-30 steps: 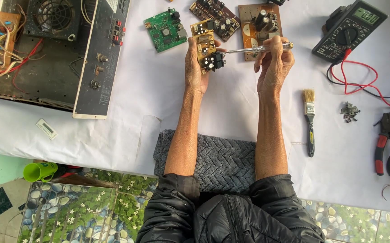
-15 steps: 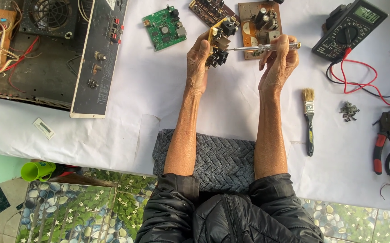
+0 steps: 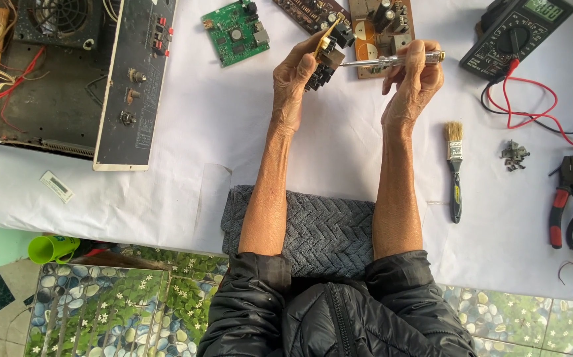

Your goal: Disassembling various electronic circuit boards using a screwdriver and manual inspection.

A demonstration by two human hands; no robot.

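Left grip (image 3: 294,78) clamped on small circuit board (image 3: 326,51) tilted above the desk (image 3: 200,165), right grip (image 3: 413,74) closed around screwdriver (image 3: 392,61), tip at the board: likely to slip and gouge components if pressed askew.

Bright, even daylight; sharp, soft shadows.

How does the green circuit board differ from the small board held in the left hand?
The green circuit board lies flat on the white table cover, untouched; the small board is lifted, tilted edge-on in the left hand. The first is green, the held one tan with black parts, met by the right hand's screwdriver. Both carry components.
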